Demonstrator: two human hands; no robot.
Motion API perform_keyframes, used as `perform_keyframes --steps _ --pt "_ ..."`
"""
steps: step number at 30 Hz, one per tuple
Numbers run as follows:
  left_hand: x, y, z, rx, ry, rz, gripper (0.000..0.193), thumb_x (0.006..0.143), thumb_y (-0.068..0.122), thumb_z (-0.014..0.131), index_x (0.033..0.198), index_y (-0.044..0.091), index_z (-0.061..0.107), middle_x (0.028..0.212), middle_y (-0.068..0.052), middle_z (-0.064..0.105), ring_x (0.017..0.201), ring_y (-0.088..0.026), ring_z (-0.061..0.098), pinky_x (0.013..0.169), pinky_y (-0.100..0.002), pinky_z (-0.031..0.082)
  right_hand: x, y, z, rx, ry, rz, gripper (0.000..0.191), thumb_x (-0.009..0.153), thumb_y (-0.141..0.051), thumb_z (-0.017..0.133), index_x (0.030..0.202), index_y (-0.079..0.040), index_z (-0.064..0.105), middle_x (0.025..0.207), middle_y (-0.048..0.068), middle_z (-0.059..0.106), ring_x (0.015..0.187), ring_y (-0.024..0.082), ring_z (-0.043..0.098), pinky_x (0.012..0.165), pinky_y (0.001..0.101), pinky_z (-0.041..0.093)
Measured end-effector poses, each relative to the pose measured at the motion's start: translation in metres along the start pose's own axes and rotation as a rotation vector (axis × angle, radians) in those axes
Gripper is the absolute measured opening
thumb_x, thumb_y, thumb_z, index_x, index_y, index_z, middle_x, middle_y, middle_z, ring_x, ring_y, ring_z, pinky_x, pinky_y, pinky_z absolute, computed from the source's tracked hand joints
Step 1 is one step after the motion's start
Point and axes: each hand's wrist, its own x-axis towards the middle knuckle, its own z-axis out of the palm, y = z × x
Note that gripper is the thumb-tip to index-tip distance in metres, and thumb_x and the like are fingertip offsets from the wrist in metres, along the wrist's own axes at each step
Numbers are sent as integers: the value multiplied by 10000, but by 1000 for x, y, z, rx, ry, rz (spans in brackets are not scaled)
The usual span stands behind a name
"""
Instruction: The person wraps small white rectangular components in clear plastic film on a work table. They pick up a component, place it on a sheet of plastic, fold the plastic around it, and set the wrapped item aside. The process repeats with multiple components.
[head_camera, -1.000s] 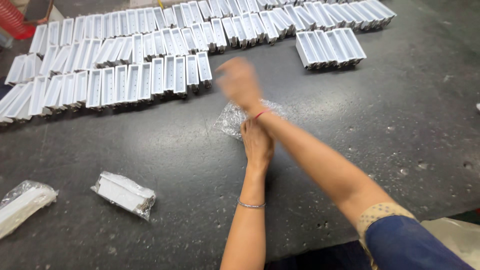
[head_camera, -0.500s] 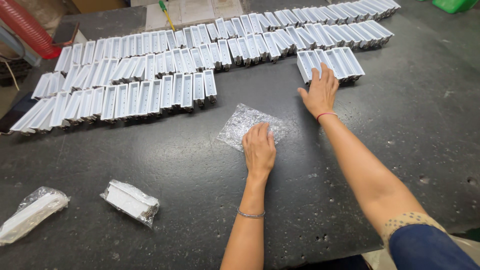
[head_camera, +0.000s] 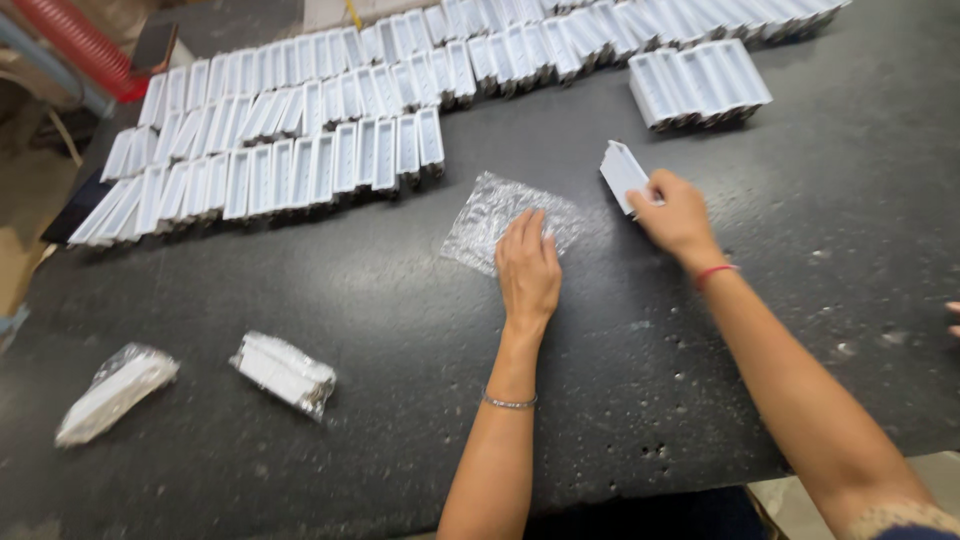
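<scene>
My left hand (head_camera: 528, 268) lies flat on a clear crinkled plastic bag (head_camera: 492, 212) spread on the dark table (head_camera: 400, 330), fingers pressing its near edge. My right hand (head_camera: 680, 215) grips one white rectangular plastic part (head_camera: 622, 174), held tilted just above the table to the right of the bag. A small group of the same white parts (head_camera: 700, 82) stands beyond my right hand.
Long rows of white parts (head_camera: 300, 140) fill the far left and back of the table. Two bagged bundles, one (head_camera: 285, 372) and another (head_camera: 115, 392), lie at the near left. A red ribbed hose (head_camera: 85, 45) is at the far left corner.
My right hand reached to the group of white parts, took one, and has drawn it back toward the bag. The left hand stayed on the bag.
</scene>
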Motion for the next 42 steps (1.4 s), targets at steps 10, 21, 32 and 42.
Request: perform_keyframes --steps 10,21,32,42 --pt "3 12 -3 37 1 -111 370 1036 174 494 1355 24 606 1445 -183 576 1341 -364 510 1132 -506 342 -24 -37 -65 622 -667 224 198 959 -276 642 983 -80 643 762 30 606 612 126 545 523 273 427" --pt "2 50 -32 -41 -33 -179 253 982 96 596 1192 60 733 975 -111 583 793 -210 607 721 -370 529 -28 -38 -53 394 -656 367 201 939 -297 642 972 -105 688 737 8 603 604 118 536 531 263 420" --pt "-8 67 -22 -169 17 69 165 998 119 667 1124 28 721 933 -99 659 758 -193 661 652 -340 539 -44 -47 -15 900 -843 340 299 985 -266 560 1192 -51 582 1065 25 669 978 101 666 890 295 586" --pt "-16 85 -22 -246 -4 76 169 994 102 681 1146 38 716 967 -109 658 792 -221 697 702 -330 580 -52 6 51 471 -711 72 141 938 -9 612 1050 48 675 901 53 705 805 127 633 687 305 535"
